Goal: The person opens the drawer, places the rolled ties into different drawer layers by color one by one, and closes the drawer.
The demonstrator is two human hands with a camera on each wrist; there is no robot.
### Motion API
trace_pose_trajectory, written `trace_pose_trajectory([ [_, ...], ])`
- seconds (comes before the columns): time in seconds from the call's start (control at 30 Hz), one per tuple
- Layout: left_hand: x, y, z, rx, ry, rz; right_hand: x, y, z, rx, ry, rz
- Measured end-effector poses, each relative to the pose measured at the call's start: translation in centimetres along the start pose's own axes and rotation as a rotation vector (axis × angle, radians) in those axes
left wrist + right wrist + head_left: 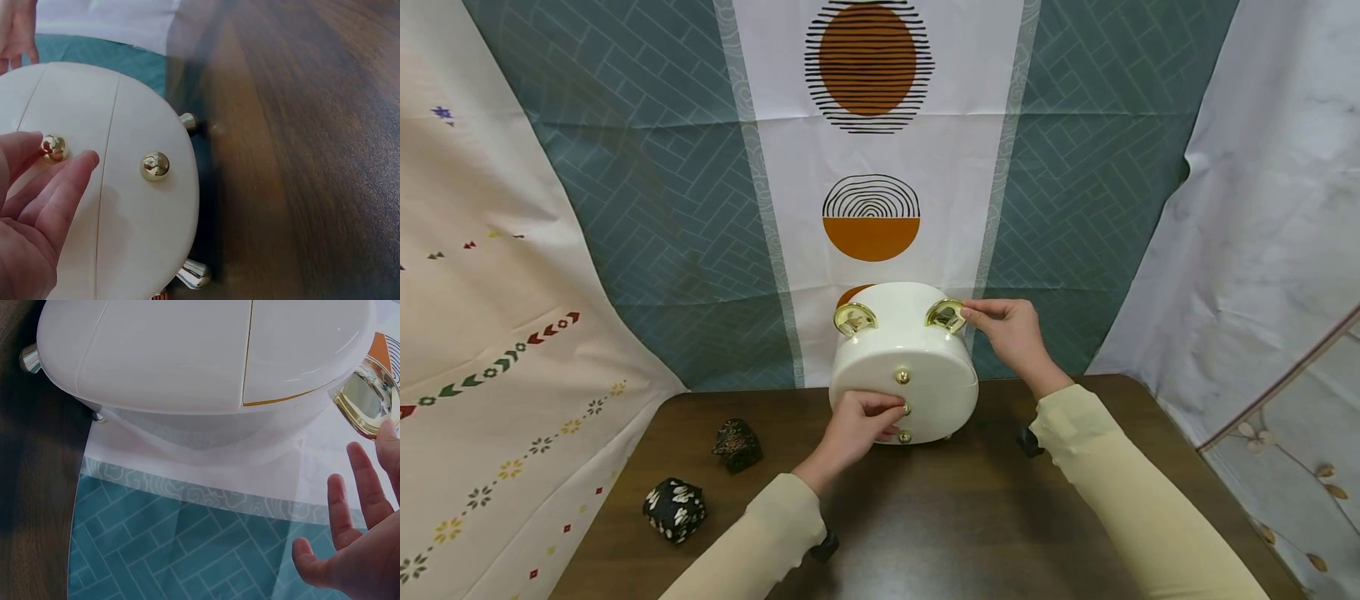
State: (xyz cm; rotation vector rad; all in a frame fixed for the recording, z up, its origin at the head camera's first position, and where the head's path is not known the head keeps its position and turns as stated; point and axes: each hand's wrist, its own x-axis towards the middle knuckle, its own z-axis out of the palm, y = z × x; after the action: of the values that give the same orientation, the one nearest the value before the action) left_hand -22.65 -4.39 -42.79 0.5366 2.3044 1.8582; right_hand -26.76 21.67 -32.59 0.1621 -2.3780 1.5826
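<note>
A glossy white rounded drawer box with two gold ear-shaped pieces on top stands at the table's back edge. Three round gold knobs run down its front. Thumb and fingers of my left hand pinch the middle knob; the bottom knob shows beside them. At the upper right, my right hand holds the outer edge of the right gold ear between thumb and finger. Its other fingers spread out below the ear in the right wrist view. The left gold ear is untouched.
Two small dark patterned objects, one with white flowers and one speckled, lie on the left of the brown wooden table. A patterned cloth hangs close behind the box; pale curtains hang at both sides.
</note>
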Motion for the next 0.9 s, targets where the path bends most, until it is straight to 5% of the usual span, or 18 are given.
trace_pose_trajectory([
  [0.37,-0.8,2.8,-0.3,-0.038,-0.052,-0.029,-0.1,0.0,0.0,-0.011,0.010,0.003],
  [0.9,-0.2,2.3,-0.3,-0.101,-0.075,-0.041,-0.2,-0.3,0.1,-0.010,0.009,0.015],
])
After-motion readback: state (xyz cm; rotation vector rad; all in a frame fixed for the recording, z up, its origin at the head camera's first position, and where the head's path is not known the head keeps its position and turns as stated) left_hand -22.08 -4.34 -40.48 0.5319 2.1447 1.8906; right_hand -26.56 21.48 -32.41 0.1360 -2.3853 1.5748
